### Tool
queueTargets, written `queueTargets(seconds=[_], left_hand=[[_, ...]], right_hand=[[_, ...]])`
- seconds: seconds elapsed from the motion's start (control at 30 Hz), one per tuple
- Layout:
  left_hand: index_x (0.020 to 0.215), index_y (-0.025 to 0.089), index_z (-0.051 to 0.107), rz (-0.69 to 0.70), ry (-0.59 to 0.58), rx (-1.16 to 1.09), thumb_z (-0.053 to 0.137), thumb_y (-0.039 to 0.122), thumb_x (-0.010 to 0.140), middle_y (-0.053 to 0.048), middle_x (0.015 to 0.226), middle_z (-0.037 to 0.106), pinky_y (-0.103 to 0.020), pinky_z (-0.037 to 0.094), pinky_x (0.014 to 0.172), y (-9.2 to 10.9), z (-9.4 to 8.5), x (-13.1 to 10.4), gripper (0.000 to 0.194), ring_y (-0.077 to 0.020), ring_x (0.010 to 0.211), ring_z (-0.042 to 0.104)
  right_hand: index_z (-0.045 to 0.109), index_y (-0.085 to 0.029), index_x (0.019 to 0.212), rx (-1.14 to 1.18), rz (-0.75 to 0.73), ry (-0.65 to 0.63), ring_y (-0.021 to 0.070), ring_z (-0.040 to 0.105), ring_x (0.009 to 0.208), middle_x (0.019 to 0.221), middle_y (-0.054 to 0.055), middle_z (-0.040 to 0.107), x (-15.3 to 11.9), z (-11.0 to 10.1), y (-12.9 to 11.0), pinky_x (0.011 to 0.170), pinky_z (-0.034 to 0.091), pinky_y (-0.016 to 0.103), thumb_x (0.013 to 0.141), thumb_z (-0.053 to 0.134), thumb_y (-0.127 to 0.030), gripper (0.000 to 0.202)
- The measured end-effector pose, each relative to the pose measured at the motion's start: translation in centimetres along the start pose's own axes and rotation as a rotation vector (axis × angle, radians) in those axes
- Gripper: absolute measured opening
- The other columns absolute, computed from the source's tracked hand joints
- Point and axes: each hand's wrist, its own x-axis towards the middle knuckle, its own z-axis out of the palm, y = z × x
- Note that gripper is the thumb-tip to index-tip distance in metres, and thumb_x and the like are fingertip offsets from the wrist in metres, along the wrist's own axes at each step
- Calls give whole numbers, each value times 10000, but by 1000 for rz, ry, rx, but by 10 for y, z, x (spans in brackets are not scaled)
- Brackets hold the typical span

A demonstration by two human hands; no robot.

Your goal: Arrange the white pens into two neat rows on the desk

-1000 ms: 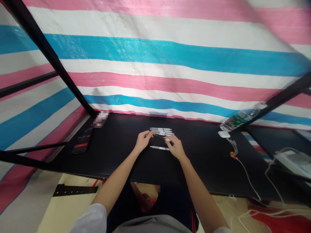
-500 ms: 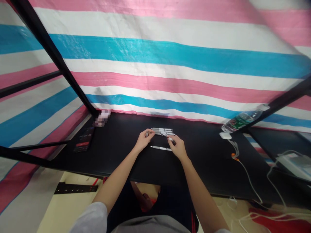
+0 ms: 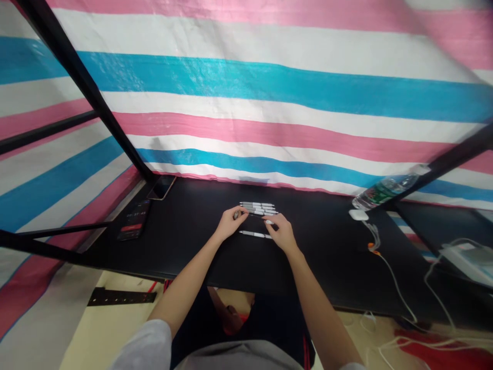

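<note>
- The left hand (image 3: 228,225) pinches a small grey piece (image 3: 236,215), the right hand (image 3: 284,234) a white piece (image 3: 268,222).
- Slim white-grey pens (image 3: 259,207) lie beyond them on the smooth black bench (image 3: 323,246).
- The phone (image 3: 133,226) displays "00:37", last digits blurred.

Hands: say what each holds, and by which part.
Left hand pinches a small grey piece, right hand a white piece; which part is gripped cannot be told.

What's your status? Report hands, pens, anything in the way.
Left hand pinching a small gray piece, right hand a white piece. Row of pens lying just beyond. Single pen on the near side, close to the right hand.
</note>
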Motion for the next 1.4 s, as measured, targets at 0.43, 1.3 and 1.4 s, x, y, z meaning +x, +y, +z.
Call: queueTargets(seconds=[0.43,1.3,1.4], left_hand=[[990,194,592,-231,-55,-421,589,407,818,53,628,419,-197,211,453,0,4,4,274,-68,486,310],[691,159,489,-292,21,-653,769,450,699,10,648,572,-259,469,656,-1,1,5,404,-96,627,555],[722,158,508,-308,11,-701,764,453,711,1,671,581,-264,475,660,-1,0,5,392,-103,648,565]], right_hand=[[724,-224,961,-4,40,94,219,650,845,921,68,733,-1,1,4,796,544,387,874,514,-240,228],[734,-194,941,-45,195,250,173,620,628,760,59,686,-1,4,11,645,535,306,860,511,-307,263],[734,-188,935,-43,187,246,176,621,634,757,60,688,0,3,10,652,536,310,860,511,-299,260]])
